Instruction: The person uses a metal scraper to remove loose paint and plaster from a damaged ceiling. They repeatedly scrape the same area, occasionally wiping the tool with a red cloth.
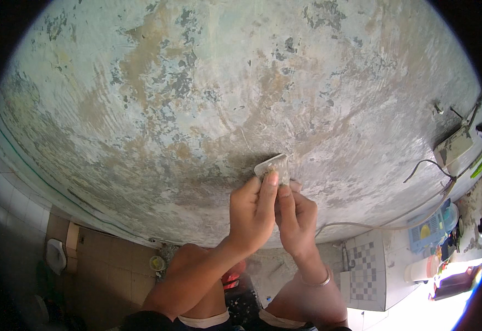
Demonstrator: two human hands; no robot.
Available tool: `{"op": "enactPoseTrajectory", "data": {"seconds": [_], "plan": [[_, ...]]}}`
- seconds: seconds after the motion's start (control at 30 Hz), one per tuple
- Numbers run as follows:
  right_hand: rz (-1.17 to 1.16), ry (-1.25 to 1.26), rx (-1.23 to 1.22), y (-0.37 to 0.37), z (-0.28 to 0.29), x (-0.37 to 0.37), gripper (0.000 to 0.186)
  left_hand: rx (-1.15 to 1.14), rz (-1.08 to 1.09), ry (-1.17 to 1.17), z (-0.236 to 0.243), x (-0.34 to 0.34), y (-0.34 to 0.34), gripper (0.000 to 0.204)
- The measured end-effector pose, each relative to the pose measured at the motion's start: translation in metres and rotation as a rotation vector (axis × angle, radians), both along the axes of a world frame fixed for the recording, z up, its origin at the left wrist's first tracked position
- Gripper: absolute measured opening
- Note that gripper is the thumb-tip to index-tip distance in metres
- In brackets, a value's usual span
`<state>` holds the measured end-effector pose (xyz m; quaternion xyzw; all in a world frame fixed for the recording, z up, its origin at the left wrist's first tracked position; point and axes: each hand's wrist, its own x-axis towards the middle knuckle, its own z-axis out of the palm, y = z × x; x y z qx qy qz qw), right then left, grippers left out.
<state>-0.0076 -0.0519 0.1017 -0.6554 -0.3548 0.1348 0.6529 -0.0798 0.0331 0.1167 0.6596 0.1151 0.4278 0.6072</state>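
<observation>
A flat, greyish scraper (277,164) with pale smears on it leans against the patchy wall (219,94) in front of me. My left hand (251,212) grips it, thumb pressed flat on its face. Close beside it, my right hand (298,218) pinches the scraper's lower right part between thumb and fingers. The upper edge of the scraper meets the wall or lies very near it. Beneath my fingers the lower end of the scraper is hidden. Flaked paint, brown patches and bare grey spots cover the wall.
On the right, an electrical box (454,147) and a loose cable (381,226) are on the wall. A tiled counter (365,270) stands low right, with a blue basket (424,234) and a white tub (422,269). A small round container (156,263) is at lower left.
</observation>
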Motion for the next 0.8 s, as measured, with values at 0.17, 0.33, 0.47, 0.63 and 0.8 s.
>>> {"op": "enactPoseTrajectory", "data": {"seconds": [0.17, 0.33, 0.47, 0.63, 0.8], "plan": [[0.018, 0.012, 0.006, -0.001, 0.001, 0.001, 0.042, -0.036, -0.023, -0.026, -0.001, 0.0, -0.001, 0.044], [0.01, 0.11, -0.079, -0.005, 0.005, 0.002, 0.042, -0.061, 0.018, -0.053, -0.004, 0.006, -0.002, 0.038], [0.039, 0.051, 0.019, -0.007, 0.011, 0.006, 0.044, -0.068, 0.028, -0.017, -0.004, 0.004, 0.0, 0.037], [0.049, 0.051, -0.004, -0.006, 0.015, 0.004, 0.046, -0.046, 0.004, -0.002, 0.001, 0.002, 0.0, 0.041], [0.022, 0.051, -0.013, -0.006, 0.016, 0.002, 0.046, -0.073, 0.138, -0.114, -0.001, 0.012, -0.004, 0.041]]}}
